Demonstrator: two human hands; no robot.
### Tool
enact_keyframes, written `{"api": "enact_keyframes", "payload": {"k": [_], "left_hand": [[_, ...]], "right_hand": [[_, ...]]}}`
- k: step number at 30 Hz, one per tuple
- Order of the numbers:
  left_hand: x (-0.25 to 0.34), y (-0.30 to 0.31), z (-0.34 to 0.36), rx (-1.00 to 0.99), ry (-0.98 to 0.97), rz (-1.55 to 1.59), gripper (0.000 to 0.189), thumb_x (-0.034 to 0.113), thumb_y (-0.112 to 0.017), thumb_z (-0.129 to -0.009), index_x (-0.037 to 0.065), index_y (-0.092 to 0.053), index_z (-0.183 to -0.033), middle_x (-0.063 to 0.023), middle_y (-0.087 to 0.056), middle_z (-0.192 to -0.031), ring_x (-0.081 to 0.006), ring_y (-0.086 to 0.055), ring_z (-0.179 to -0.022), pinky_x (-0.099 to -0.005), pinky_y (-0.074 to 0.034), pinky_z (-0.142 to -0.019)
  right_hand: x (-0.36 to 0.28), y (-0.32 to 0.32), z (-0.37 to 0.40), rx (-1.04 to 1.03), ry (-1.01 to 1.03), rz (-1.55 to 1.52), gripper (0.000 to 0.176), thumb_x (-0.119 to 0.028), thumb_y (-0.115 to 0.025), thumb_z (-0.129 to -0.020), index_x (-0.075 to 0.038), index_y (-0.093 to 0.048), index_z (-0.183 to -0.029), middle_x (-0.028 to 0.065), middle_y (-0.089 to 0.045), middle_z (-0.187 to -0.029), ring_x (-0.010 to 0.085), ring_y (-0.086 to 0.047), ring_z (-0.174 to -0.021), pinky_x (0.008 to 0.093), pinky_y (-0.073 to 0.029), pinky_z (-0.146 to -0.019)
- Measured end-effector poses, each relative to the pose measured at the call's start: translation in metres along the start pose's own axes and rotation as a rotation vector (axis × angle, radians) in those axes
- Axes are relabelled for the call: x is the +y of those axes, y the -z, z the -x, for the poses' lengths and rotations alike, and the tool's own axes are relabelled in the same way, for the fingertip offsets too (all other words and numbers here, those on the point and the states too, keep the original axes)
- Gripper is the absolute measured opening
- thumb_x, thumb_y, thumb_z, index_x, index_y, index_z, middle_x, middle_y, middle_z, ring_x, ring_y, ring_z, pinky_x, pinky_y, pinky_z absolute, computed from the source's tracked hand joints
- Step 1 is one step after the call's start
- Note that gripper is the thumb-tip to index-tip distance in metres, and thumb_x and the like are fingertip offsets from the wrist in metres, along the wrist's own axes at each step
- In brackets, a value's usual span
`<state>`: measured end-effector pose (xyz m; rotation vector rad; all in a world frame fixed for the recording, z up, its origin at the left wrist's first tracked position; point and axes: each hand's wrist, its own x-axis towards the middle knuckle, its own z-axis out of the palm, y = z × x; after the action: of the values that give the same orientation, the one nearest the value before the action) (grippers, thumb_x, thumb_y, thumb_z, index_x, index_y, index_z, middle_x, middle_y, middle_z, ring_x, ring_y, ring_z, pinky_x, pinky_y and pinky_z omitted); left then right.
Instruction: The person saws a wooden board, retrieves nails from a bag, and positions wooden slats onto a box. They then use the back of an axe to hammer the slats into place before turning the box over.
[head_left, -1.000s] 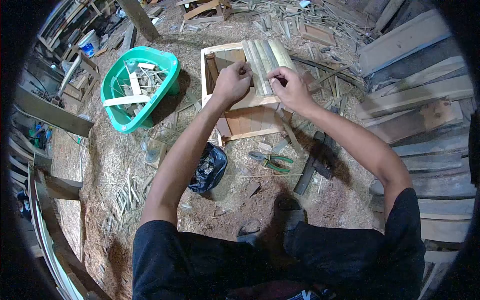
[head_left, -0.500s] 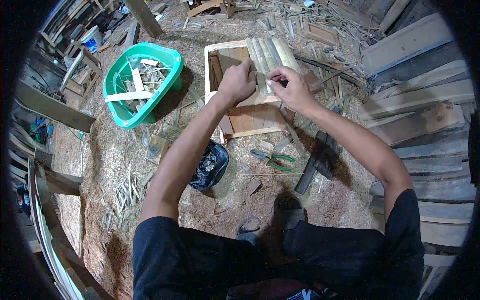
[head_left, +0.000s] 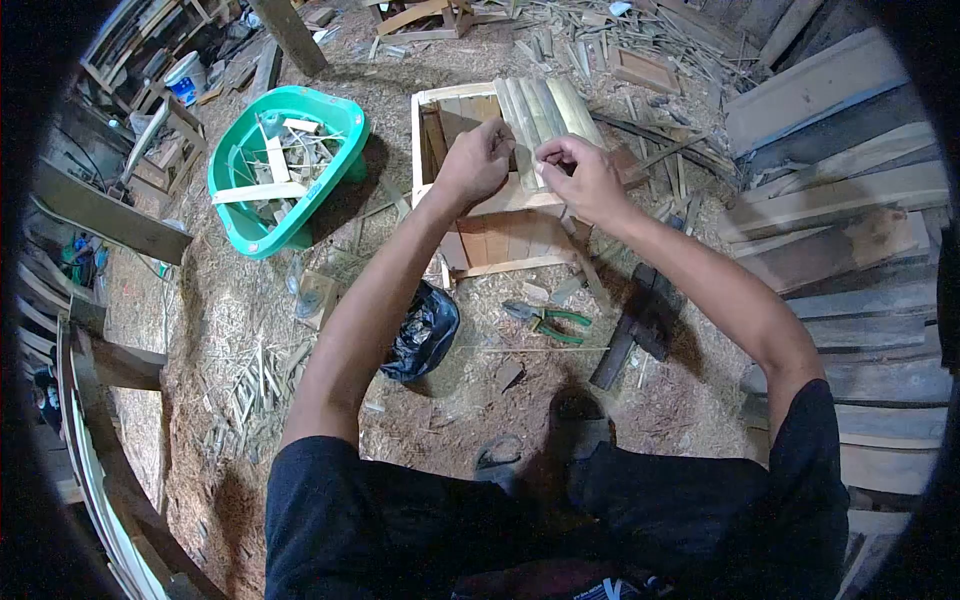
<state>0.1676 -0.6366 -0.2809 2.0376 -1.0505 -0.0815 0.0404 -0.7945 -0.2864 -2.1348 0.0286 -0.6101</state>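
A wooden box frame point(head_left: 515, 270) stands on the floor ahead, its top partly covered by several pale slats point(head_left: 545, 110) lying side by side. Above the near edge of that top is my left hand point(head_left: 478, 163), fingers curled together near the leftmost slat. Just right of it, my right hand point(head_left: 580, 175) pinches with thumb and forefinger over the slats' near ends. Whatever either hand holds is too small or hidden to name. Through the box's uncovered left part, its inside shows.
A green tub point(head_left: 232, 225) of wood scraps stands left. Nearer me are a black plastic bag point(head_left: 425, 335), green-handled pliers point(head_left: 560, 325) and a dark tool or wood piece point(head_left: 635, 330). Planks point(head_left: 850, 250) are stacked along the right; a post point(head_left: 288, 38) rises behind the tub.
Both hands keep nearly the same place. The small piece seen between them earlier no longer shows clearly. The whole view has shifted very slightly.
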Motion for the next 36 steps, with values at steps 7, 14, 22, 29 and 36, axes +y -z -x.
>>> {"api": "enact_keyframes", "payload": {"k": [7, 14, 22, 29, 36], "left_hand": [[0.005, 0.002, 0.007, 0.188, 0.042, 0.103, 0.022, 0.016, -0.062, -0.094, -0.001, -0.064, -0.108, -0.015, -0.07, -0.098, -0.0183, -0.065, -0.09, -0.0319, -0.051, -0.083], [0.034, -0.015, 0.118, 0.138, -0.256, 0.289, 0.006, 0.006, -0.059, -0.094, 0.001, -0.06, -0.097, -0.0093, -0.065, -0.084, -0.014, -0.061, -0.076, -0.0288, -0.05, -0.071], [-0.01, -0.087, 0.22, -0.163, 0.234, 0.307, 0.019, 0.018, -0.061, -0.097, 0.001, -0.058, -0.105, -0.0103, -0.066, -0.08, -0.0138, -0.062, -0.07, -0.0298, -0.051, -0.063], [-0.005, -0.082, 0.177, -0.27, 0.176, 0.428, 0.017, 0.017, -0.059, -0.098, 0.001, -0.057, -0.103, -0.0108, -0.065, -0.083, -0.0153, -0.063, -0.071, -0.0301, -0.051, -0.066], [-0.001, -0.16, 0.176, -0.435, 0.169, 0.504, 0.02, 0.021, -0.059, -0.099, 0.001, -0.058, -0.103, -0.0099, -0.066, -0.082, -0.0149, -0.063, -0.076, -0.0329, -0.052, -0.07]], "right_hand": [[-0.002, 0.006, 0.005, 0.087, 0.014, -0.083, 0.018, -0.013, -0.069, -0.087, 0.0, -0.068, -0.1, 0.009, -0.071, -0.093, 0.0148, -0.065, -0.083, 0.0297, -0.051, -0.076], [-0.034, 0.012, 0.102, -0.112, 0.098, -0.082, 0.012, -0.013, -0.069, -0.089, -0.003, -0.064, -0.096, 0.005, -0.062, -0.084, 0.0141, -0.058, -0.08, 0.0302, -0.047, -0.072], [0.011, -0.012, 0.169, -0.369, -0.116, -0.026, 0.017, -0.02, -0.066, -0.09, -0.003, -0.064, -0.095, 0.0103, -0.064, -0.086, 0.0193, -0.062, -0.08, 0.0341, -0.049, -0.074], [0.033, -0.008, 0.167, -0.236, -0.307, -0.018, 0.017, -0.018, -0.066, -0.09, -0.002, -0.064, -0.095, 0.0072, -0.066, -0.082, 0.0165, -0.063, -0.075, 0.0326, -0.05, -0.069], [0.092, 0.033, 0.223, 0.01, -0.534, 0.266, 0.018, -0.016, -0.067, -0.086, 0.0, -0.068, -0.093, 0.0141, -0.069, -0.082, 0.0234, -0.067, -0.076, 0.0357, -0.052, -0.07]]}}
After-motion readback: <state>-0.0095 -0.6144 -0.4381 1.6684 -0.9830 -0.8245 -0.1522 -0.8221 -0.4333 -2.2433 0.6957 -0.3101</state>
